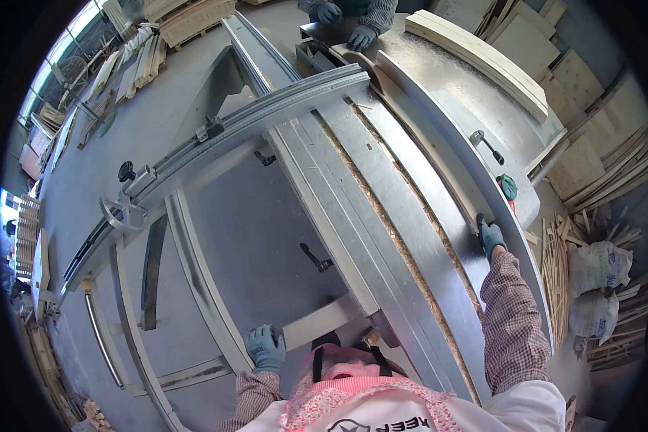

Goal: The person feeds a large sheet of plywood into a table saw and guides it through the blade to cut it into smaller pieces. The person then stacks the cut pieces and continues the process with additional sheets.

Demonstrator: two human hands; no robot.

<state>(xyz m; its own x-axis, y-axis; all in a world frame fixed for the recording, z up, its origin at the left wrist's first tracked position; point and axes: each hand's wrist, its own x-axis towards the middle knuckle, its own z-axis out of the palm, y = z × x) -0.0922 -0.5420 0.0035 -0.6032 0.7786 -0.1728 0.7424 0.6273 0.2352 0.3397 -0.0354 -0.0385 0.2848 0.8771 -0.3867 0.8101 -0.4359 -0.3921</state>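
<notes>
Your gloved right hand (491,236) is at the near end of the long wooden board (444,164), fingers partly extended against it, though you cannot tell from here whether they grip it or only press. The board lies on the metal saw table (403,209), running away from that hand alongside the long fence (523,270), toward a co-worker's gloved hand (363,37) at the far end. Your gloved left hand (266,349) is well apart from the board, fingers loosely bent at the pale frame bar (207,288), its hold unclear
</notes>
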